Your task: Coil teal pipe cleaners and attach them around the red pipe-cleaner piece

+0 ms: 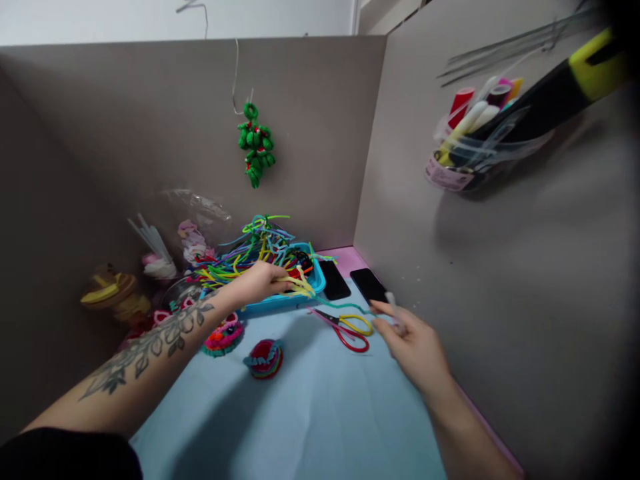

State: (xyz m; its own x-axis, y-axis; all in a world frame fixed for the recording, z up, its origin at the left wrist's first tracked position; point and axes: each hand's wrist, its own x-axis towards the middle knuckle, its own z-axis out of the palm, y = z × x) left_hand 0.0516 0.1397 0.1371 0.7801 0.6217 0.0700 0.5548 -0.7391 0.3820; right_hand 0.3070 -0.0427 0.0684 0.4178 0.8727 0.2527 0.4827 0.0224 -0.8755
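My left hand (263, 279) reaches over the blue tray and is closed on a bundle of pale yellow strands (302, 286). A teal strand (345, 306) runs from near that bundle across to my right hand (409, 339). The right thumb and forefinger pinch the strand's end, and a slim whitish tool (392, 305) sticks up from the same hand, its kind unclear. Between the hands, scissors (351, 330) with one yellow and one red handle lie on the light blue cloth. Nearer me sits a small red round piece (267, 360) with blue trim.
A blue tray (280, 303) overflows with coloured strands (250, 250). Two dark phones (334, 280) lie behind the scissors. A pink, multicoloured piece (223, 338) rests left. Grey partitions (310, 133) enclose the table; a holder of pens (450, 177) hangs right, green ornaments (256, 143) at back.
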